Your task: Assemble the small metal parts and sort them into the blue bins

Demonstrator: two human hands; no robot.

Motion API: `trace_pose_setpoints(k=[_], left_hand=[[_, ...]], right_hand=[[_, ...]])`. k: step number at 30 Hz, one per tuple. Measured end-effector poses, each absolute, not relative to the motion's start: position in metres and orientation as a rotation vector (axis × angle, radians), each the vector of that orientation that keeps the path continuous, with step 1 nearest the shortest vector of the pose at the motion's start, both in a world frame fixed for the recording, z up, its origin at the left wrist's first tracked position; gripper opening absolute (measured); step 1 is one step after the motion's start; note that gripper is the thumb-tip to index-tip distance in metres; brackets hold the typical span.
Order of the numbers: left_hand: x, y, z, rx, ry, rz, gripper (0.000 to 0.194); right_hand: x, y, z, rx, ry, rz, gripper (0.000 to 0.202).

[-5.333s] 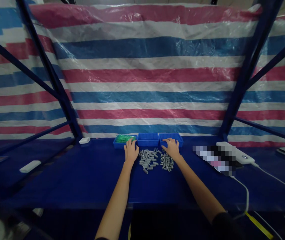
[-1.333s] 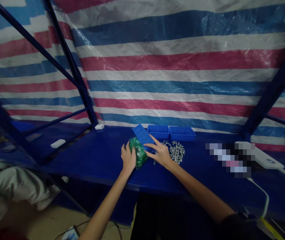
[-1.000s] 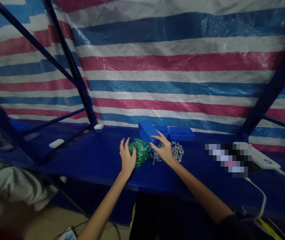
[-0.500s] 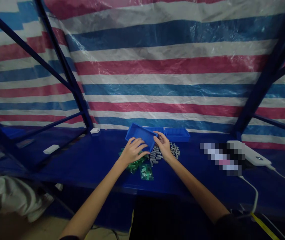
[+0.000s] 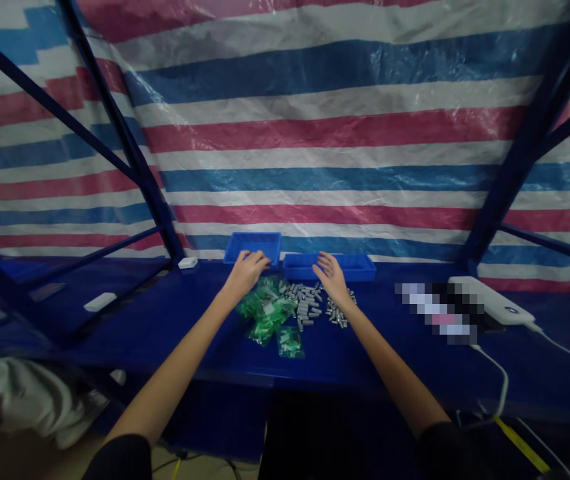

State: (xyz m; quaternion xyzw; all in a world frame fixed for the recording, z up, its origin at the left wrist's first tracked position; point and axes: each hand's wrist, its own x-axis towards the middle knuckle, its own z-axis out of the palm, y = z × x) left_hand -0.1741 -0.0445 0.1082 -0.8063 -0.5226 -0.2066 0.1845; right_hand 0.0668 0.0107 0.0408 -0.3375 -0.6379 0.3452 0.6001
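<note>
My left hand [image 5: 247,272] is at the front edge of the left blue tray [image 5: 255,241], fingers closed on its rim. My right hand [image 5: 331,275] is empty, with its fingers apart, in front of the long blue trays [image 5: 299,267] at the back. Below my left hand lies a heap of green plastic packets [image 5: 265,310], and one separate packet [image 5: 290,341] sits nearer the front edge. Grey metal cylinders [image 5: 309,303] are spread between my hands. Smaller metal pieces [image 5: 337,313] lie beside my right wrist.
A white power bank [image 5: 489,301] with a cable rests on the right, beside a blurred object [image 5: 437,313]. Small white boxes [image 5: 101,302] stand on the left. Blue frame posts [image 5: 157,207] rise at both sides.
The blue tray has moved left and back, away from over the packets and cylinders. My right hand has let go of it, and my left hand has moved left with it.
</note>
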Motion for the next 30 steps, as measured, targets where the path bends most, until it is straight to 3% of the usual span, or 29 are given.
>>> trace_pose_setpoints(k=[4, 8, 19, 30], left_hand=[[-0.201, -0.007, 0.108, -2.209, -1.618, -0.394, 0.023], [-0.211, 0.016, 0.089, -2.185, -1.721, -0.325, 0.021], [-0.19, 0.048, 0.06, -2.307, -1.829, -0.341, 0.019], [-0.178, 0.032, 0.071, -2.257, -1.908, -0.204, 0.024]], right_hand=[[0.098, 0.032, 0.027, -1.131, -1.509, 0.331, 0.035], [0.117, 0.044, 0.01, -1.467, -1.446, 0.203, 0.029], [0.121, 0.055, 0.005, -1.432, -1.676, 0.146, 0.018], [0.116, 0.047, 0.016, -1.426, -1.818, 0.239, 0.021]])
